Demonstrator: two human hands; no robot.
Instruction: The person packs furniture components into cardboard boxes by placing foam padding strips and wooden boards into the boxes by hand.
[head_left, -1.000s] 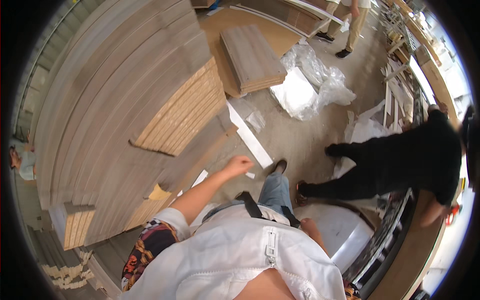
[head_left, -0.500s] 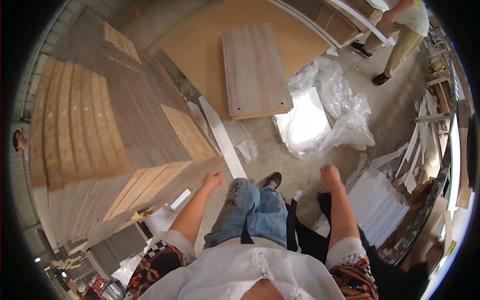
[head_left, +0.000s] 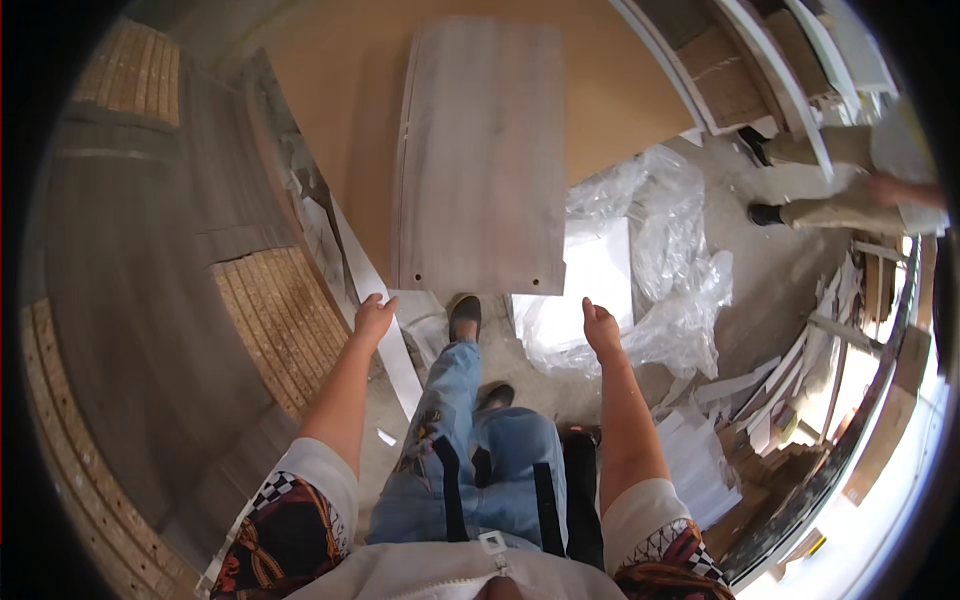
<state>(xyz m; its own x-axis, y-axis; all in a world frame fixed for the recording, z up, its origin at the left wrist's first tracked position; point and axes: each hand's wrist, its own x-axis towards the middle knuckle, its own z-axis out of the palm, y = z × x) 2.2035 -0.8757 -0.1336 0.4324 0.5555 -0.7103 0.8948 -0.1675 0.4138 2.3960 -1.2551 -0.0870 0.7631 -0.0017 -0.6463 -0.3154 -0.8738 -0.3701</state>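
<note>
At the far left stands a stack of wood-faced boards (head_left: 170,330) with raw chipboard edges. Just right of it the person's left hand (head_left: 373,318) hangs loosely curled and holds nothing, close to a narrow white strip (head_left: 375,310) lying on the floor. Ahead, between both hands, a pale grey panel (head_left: 480,160) lies flat on a brown sheet. The right hand (head_left: 600,328) is likewise half curled and empty, above crumpled clear plastic wrap (head_left: 660,290). At the far right another person (head_left: 850,180) stands.

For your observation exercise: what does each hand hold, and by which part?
Nothing is held. The left hand and right hand hang empty in the air, near the grey panel.
</note>
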